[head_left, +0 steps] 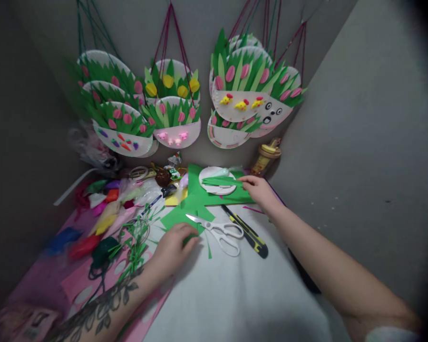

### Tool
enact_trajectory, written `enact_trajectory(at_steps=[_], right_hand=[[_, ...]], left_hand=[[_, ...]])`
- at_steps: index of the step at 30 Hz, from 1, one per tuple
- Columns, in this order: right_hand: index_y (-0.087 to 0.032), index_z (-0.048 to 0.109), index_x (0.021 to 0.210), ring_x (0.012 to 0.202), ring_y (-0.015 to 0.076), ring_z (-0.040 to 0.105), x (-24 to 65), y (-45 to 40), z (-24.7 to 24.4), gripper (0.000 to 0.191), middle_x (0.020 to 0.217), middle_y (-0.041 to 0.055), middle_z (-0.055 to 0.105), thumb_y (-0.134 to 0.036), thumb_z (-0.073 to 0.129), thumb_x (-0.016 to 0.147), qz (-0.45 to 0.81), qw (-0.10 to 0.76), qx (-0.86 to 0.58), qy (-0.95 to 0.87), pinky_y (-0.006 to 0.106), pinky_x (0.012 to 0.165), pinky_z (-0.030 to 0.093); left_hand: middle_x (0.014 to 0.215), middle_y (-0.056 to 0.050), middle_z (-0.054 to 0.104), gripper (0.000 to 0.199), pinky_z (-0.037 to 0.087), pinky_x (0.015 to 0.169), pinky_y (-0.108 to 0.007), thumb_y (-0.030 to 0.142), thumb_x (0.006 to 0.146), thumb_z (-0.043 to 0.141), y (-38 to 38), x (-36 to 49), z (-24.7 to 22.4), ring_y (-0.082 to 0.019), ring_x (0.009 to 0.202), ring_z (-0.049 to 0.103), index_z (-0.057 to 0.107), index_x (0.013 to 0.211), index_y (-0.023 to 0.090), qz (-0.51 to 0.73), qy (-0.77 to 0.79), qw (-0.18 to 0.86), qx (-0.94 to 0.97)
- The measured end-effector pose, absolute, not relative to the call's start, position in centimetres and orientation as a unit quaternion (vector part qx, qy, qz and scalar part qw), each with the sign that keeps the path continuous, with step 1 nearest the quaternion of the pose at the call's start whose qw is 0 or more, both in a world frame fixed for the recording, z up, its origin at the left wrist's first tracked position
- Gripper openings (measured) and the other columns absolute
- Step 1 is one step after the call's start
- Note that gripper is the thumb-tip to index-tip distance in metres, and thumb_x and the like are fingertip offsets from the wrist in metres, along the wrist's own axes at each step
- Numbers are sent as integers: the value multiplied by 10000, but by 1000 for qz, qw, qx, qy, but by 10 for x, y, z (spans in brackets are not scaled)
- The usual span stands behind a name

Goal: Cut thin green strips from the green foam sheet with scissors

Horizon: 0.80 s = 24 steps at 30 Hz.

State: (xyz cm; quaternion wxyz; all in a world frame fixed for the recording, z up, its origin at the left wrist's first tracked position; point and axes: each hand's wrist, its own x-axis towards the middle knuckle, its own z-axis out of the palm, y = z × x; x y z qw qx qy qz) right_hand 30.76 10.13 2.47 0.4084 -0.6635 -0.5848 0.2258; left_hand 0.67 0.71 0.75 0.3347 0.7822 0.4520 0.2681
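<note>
My right hand (257, 190) is closed, with thumb and fingers pinching the end of a green paper strip (219, 181). The strip lies over a white paper plate (217, 191) on green sheets. My left hand (176, 244) rests low beside a cut piece of green paper (171, 216); its fingers are loosely bent, the thumb stands apart, and nothing shows in its grasp. White-handled scissors (223, 232) lie just right of that hand, blades partly spread. A black and yellow utility knife (248, 232) sits beyond them, under my right forearm.
Green paper shreds (137, 247) and colourful bagged clumps (107, 209) cover the left side. A yellow cup-like container (266, 156) stands by the wall. Above hang several paper-plate baskets (240, 104) with paper grass and flowers on strings. White covering (242, 294) spreads in front.
</note>
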Motion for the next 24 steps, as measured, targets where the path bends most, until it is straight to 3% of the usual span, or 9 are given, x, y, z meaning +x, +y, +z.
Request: enact_trajectory(at_steps=[7,10,13,15,19,24], right_hand=[[-104,701,884,787,184,605,299,176,15,282,876,106,695,-104,500,685,204,394,-684,-579,297,755,435],[-105,674,933,850,200,598,285,162,15,277,941,119,680,-137,495,725,181,400,-683,-583,327,805,430],[-161,663,872,856,187,585,265,114,14,182,913,60,671,-199,533,749,187,386,-643,-635,314,808,433],[-179,646,838,839,193,572,251,71,12,143,865,48,654,-234,524,786,189,324,-579,-724,326,794,430],[-176,597,999,956,235,524,231,0,10,248,977,89,612,-276,599,772,150,151,-560,-800,333,831,394],[-179,544,1123,1073,299,461,221,-24,7,358,1117,134,567,-314,596,795,56,63,-616,-783,399,901,336]], left_hand=[[975,-81,618,241,424,839,-325,259,877,432,0,6,3,-218,938,549,640,979,193,150,449,209,856],[980,-89,605,227,426,844,-342,277,854,481,0,6,2,-231,938,541,631,998,186,125,458,193,859],[975,-100,601,230,422,846,-358,289,840,505,-1,8,4,-247,951,532,633,994,177,104,464,182,861],[972,-104,601,231,420,841,-362,291,840,502,-1,8,6,-251,951,530,634,989,173,94,461,175,865],[962,-101,600,215,420,822,-352,274,836,500,-1,8,8,-248,938,529,628,975,171,88,451,159,874],[954,-99,598,220,422,801,-345,186,843,448,-2,8,8,-242,922,533,619,979,165,48,439,122,889]])
